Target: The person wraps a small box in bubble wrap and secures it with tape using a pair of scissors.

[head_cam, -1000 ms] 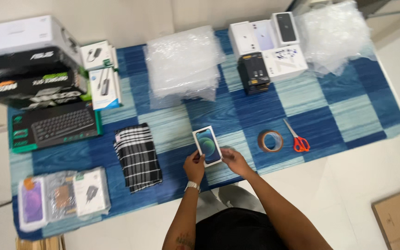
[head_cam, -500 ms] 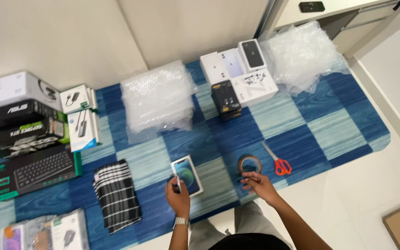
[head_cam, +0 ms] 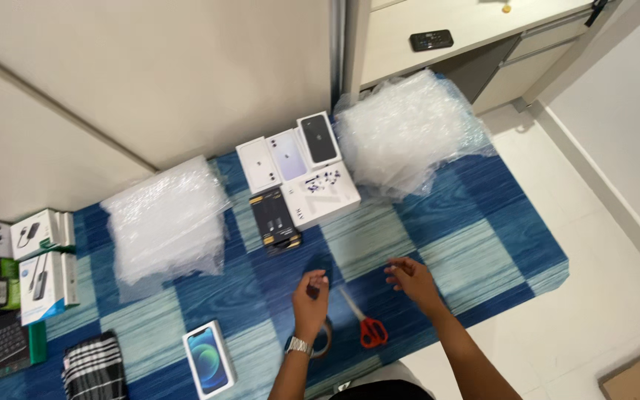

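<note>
two hands of ours hover over the blue checked mat (head_cam: pixel 475 244) in the head view. our left hand (head_cam: pixel 311 292) hangs with fingers loosely curled, gripping nothing we can make out, just above the roll of tape (head_cam: pixel 325 339) partly hidden under the wrist. our right hand (head_cam: pixel 411 279) is open, fingers loosely spread, empty. the red-handled scissors (head_cam: pixel 364 322) lie between the hands, nearer us. a blue phone box (head_cam: pixel 208 359) rests to the left, apart, and a black box (head_cam: pixel 275 219) lies farther up the mat.
</note>
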